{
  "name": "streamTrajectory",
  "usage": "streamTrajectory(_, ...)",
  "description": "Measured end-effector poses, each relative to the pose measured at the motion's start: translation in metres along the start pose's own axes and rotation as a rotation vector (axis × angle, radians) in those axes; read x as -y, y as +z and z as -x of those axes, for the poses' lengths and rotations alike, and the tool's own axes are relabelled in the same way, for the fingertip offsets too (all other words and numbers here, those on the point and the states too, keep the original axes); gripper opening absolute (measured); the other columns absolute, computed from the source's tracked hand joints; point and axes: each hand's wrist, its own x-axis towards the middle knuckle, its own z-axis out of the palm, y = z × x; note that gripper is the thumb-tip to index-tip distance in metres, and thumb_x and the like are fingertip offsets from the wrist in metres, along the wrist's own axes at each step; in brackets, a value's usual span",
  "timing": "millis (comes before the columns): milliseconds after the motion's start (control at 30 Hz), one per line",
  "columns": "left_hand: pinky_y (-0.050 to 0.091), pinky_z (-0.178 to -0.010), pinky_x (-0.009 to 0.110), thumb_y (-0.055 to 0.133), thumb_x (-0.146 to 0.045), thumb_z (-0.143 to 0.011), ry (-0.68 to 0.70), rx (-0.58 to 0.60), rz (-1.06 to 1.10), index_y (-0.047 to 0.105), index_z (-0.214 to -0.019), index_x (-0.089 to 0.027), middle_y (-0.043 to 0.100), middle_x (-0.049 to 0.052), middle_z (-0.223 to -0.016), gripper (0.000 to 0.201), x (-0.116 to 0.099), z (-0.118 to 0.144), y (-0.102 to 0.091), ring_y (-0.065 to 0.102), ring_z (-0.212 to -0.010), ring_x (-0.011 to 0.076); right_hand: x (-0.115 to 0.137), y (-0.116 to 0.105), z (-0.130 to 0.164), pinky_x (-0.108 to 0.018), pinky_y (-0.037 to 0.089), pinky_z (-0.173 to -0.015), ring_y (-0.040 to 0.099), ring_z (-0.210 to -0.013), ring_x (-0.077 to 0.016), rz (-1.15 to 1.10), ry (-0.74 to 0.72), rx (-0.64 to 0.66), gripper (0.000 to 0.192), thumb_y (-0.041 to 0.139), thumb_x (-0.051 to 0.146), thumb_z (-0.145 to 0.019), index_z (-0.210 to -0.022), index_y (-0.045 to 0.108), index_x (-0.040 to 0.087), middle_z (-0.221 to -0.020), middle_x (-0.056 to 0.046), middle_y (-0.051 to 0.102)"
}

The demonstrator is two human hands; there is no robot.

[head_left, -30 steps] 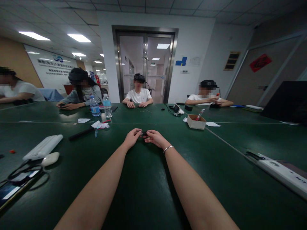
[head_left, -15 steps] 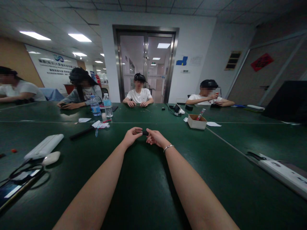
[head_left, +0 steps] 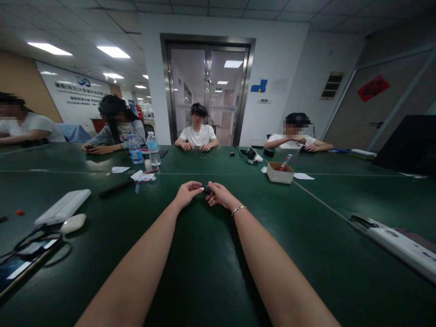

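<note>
Between my two hands, just above the green table, is a small black stick-like object with a bright, metal-looking end facing left. My left hand pinches its left end between thumb and fingers. From the other side, my right hand grips the black part, thumb and forefinger pressed on it and the other fingers curled below. Much of the object is covered by my fingers, and it is too small to name its kind. A silver bracelet circles my right wrist.
Ahead stand two water bottles and an open carton holding a tube. Left lie a white case, a phone and a black rod. A white power strip is at right. Several people sit opposite.
A bright end now shows on the small black object beside my left fingers. My hands have barely moved. At the right, a person's raised hand has come down.
</note>
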Motion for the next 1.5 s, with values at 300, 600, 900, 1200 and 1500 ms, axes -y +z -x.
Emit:
streamTrajectory(300,0.044,-0.083,0.035,0.07,-0.033,-0.064,0.013,-0.019,-0.016,0.062,-0.094,-0.015,0.065,0.008,-0.092,0.036,0.0006,-0.0001,-0.0018,0.06,-0.088,0.0193,-0.0045,-0.0019,-0.0036,-0.027,0.056,-0.047,0.062,-0.052,-0.012,-0.091,-0.039,-0.012,0.03,0.054,0.036,-0.084,-0.106,0.042,0.02,-0.078,-0.003,0.055)
streamTrajectory(600,0.044,-0.084,0.036,0.07,-0.031,-0.062,0.018,-0.058,0.016,0.063,-0.091,-0.014,0.065,0.008,-0.089,0.033,0.0059,-0.003,-0.0014,0.06,-0.085,0.0186,-0.004,-0.0071,-0.0011,-0.029,0.057,-0.055,0.063,-0.058,-0.0108,-0.146,-0.121,0.046,0.049,0.064,0.008,-0.072,-0.111,0.041,0.026,-0.089,0.0,0.053)
streamTrajectory(900,0.043,-0.085,0.037,0.071,-0.031,-0.063,0.008,-0.056,0.005,0.063,-0.091,-0.015,0.066,0.008,-0.09,0.034,0.0051,-0.0029,-0.0023,0.06,-0.087,0.0196,-0.002,-0.0051,-0.0008,-0.027,0.057,-0.052,0.063,-0.056,-0.0108,-0.126,-0.075,0.041,0.029,0.057,0.017,-0.081,-0.107,0.046,0.021,-0.087,-0.003,0.056)
streamTrajectory(1200,0.043,-0.085,0.037,0.071,-0.032,-0.063,0.001,-0.045,0.014,0.063,-0.092,-0.016,0.065,0.008,-0.093,0.034,0.0039,-0.0022,-0.002,0.06,-0.088,0.0194,-0.0028,-0.0056,-0.0011,-0.024,0.055,-0.048,0.061,-0.052,-0.0096,-0.092,-0.045,0.051,0.03,0.057,0.017,-0.081,-0.108,0.045,0.02,-0.091,-0.006,0.058)
streamTrajectory(1500,0.044,-0.083,0.036,0.071,-0.032,-0.062,0.009,-0.058,0.017,0.063,-0.09,-0.015,0.066,0.008,-0.091,0.033,0.0005,-0.001,-0.0008,0.06,-0.085,0.0194,-0.0049,-0.0081,-0.0034,-0.026,0.056,-0.053,0.063,-0.053,-0.0119,-0.147,-0.014,0.073,0.032,0.053,0.027,-0.085,-0.113,0.041,0.016,-0.081,-0.006,0.058)
